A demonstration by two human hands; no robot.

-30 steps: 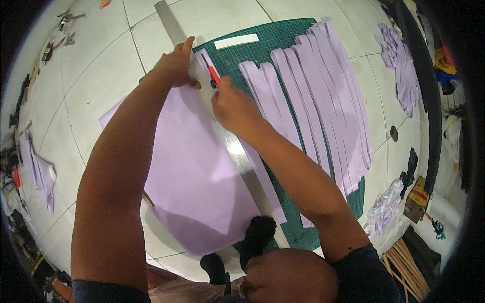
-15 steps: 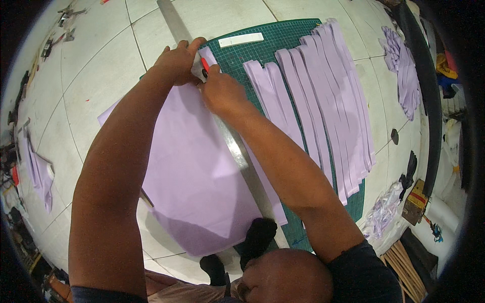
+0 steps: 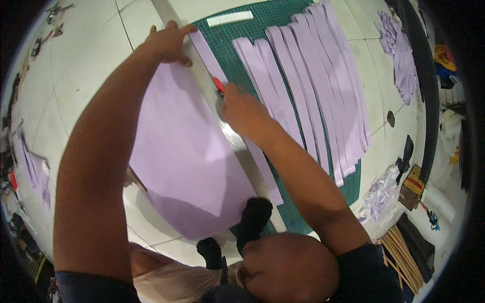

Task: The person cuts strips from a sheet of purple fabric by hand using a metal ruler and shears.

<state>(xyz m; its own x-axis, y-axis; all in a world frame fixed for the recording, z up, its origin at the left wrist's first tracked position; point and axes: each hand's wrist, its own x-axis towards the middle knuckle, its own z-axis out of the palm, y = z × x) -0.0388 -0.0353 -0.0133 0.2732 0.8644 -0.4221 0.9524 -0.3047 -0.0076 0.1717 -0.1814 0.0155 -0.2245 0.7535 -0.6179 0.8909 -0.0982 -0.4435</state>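
Note:
Across a lilac fabric sheet (image 3: 187,146) lies a long metal ruler (image 3: 231,135). My left hand (image 3: 169,44) presses on its far part, fingers spread. My right hand (image 3: 245,112) is closed around a red-handled cutter (image 3: 219,85), held at the ruler's right edge; its blade is hidden. A narrow lilac strip (image 3: 206,53) shows along that edge, over the green cutting mat (image 3: 222,43). Several cut lilac strips (image 3: 323,86) lie side by side on the mat's right half. My black-socked foot (image 3: 255,214) rests on the ruler's near part.
A white flat bar (image 3: 230,18) lies at the mat's far edge. Bunched lilac strips (image 3: 399,55) and a small dark piece (image 3: 390,118) sit on the tiles at right, near wooden sticks (image 3: 401,255). More lilac fabric (image 3: 33,169) lies at far left.
My right hand has drawn the cutter along the ruler toward me, away from my left hand. More of the strip shows at the far end. My left hand stays on the ruler, fingers spread wider.

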